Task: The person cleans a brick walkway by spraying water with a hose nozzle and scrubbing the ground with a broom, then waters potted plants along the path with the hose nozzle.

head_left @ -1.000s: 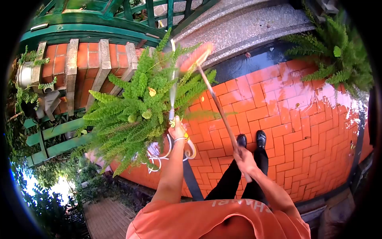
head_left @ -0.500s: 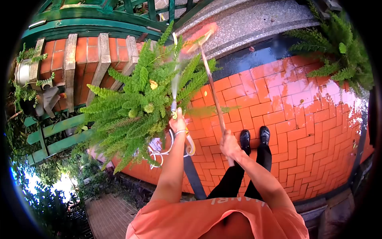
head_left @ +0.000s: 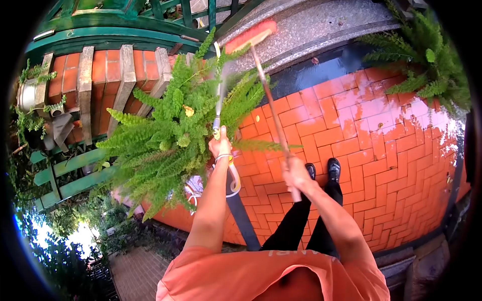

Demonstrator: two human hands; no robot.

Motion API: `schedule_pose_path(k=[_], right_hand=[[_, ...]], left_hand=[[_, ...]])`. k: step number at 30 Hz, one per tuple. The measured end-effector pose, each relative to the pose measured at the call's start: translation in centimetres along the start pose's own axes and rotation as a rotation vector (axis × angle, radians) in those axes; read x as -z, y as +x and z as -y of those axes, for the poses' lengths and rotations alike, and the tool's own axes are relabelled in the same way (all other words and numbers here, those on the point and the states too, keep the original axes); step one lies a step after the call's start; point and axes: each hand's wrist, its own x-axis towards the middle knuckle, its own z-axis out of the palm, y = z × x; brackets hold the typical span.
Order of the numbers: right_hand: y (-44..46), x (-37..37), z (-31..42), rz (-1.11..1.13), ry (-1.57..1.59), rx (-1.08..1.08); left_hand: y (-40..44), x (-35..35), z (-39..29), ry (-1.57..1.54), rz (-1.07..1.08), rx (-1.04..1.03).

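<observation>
My left hand (head_left: pixel 220 144) is closed round a hose nozzle (head_left: pixel 217 123), and a fine spray leaves its tip toward the stone step. The pale hose (head_left: pixel 234 180) loops down below my wrist. In my right hand (head_left: pixel 296 174) is the long wooden handle of a push broom (head_left: pixel 271 105), its end showing under my fist. The broom's red-bristled head (head_left: pixel 253 36) lies at the granite step (head_left: pixel 321 27), beyond the fern. Just left of the nozzle spreads a big green fern (head_left: pixel 170 125), with fronds partly around the spray.
Wet orange brick paving (head_left: pixel 361 185) lies under my black shoes (head_left: pixel 333 170). A second fern (head_left: pixel 427 60) stands at the right. Green wooden fencing (head_left: pixel 115 30) and a brick ledge with slats (head_left: pixel 103 75) are at the upper left.
The broom head has shifted slightly and looks sharper now. My right hand has moved a little up and right, and more handle shows below it. The left hand has moved slightly up and left.
</observation>
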Motion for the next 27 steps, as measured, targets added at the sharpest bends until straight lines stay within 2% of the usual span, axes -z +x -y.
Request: schedule_pose_path(k=[1,4,5,7,8,9,10,12,15,20,23,24,27], right_hand=[[2.9,-2.3,-1.6,-0.034,-0.097,0.046],[-0.3,-3.1,-0.7,-0.001,-0.059,-0.024],[-0.1,-4.3,-5.7,-0.17,-0.23,0.212],[-4.0,-1.5,-7.8,-0.009,-0.193,0.101],[-7.1,1.2,-5.6,0.071,-0.088,-0.068],[-8.5,1.6,-8.0,-0.008,-0.183,0.025],[-10.2,2.9,-8.1,0.001,-0.102,0.04],[-12.2,3.5,-8.5,0.05,-0.056,-0.038],[-12.9,3.1,-7.9,0.031,0.001,-0.028],[-8.7,3.2,-8.4,-0.183,-0.007,0.094],[-7.0,2.3,-9.8,-0.231,0.004,0.132],[-6.9,1.8,-10.3,-0.244,0.025,0.126],[-7.3,0.1,-12.8,-0.283,-0.005,0.141]], left_hand=[[0.2,-0.1,-0.2,-0.001,0.007,0.004],[0.0,-0.3,-0.8,-0.014,0.025,0.019],[0.4,-0.3,-0.8,0.017,0.014,0.02],[1.6,-0.6,-0.7,0.068,-0.01,0.013],[1.7,-0.7,-1.0,0.063,-0.006,0.017],[1.6,-0.8,-1.4,0.084,-0.017,0.019],[1.6,-1.0,-1.7,0.102,-0.028,0.019],[2.1,-1.1,-1.6,0.125,-0.02,0.015],[3.6,-1.3,-1.3,0.217,-0.011,-0.052],[6.2,-3.2,-1.8,0.323,-0.003,-0.069],[9.1,-5.2,-0.9,0.365,-0.047,-0.235],[10.1,-5.9,-0.8,0.417,-0.037,-0.349],[10.7,-7.5,-2.8,0.6,-0.089,-0.236]])
